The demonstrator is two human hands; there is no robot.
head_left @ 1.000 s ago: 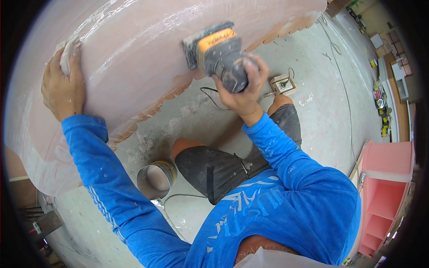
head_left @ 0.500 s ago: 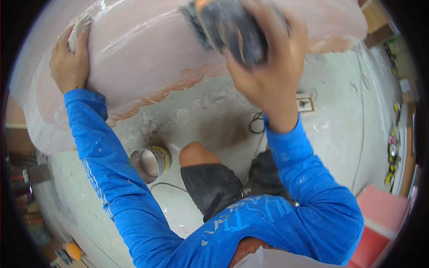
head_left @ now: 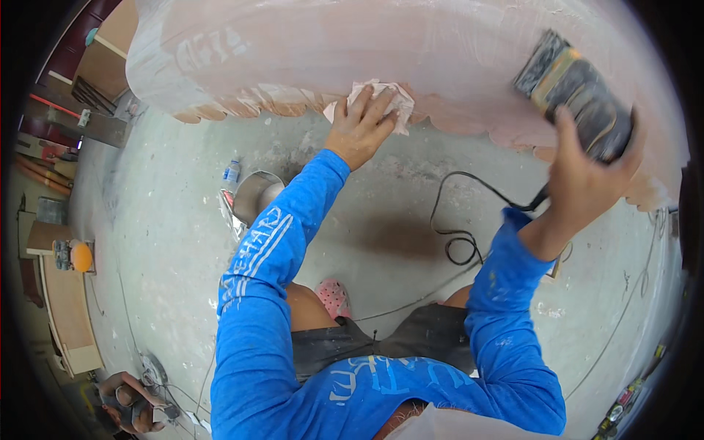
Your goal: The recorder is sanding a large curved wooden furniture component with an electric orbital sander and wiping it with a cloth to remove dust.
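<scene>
In front of me stretches a large, curved, pale pink surface (head_left: 293,51) with a ragged, scalloped lower edge. My right hand (head_left: 579,183) is wrapped round the rear of a dark, dusty power sander (head_left: 587,103), whose pad end lies against the surface at the upper right. A black cord trails from it past my wrist. Near the surface's lower edge, my left hand (head_left: 359,136) holds a crumpled, whitish-pink rag (head_left: 400,106) under spread fingers. The rag's underside is hidden.
A metal can (head_left: 257,194) stands beyond my left forearm, with a small plastic bottle (head_left: 232,172) beside it. The sander's cord (head_left: 460,249) loops on the grey floor. At lower left another person (head_left: 132,403) is near a wooden panel (head_left: 70,308) and an orange round object (head_left: 81,257).
My view has turned. The sander has moved right along the surface in my right hand. My left hand has come down to the surface's lower edge with the rag.
</scene>
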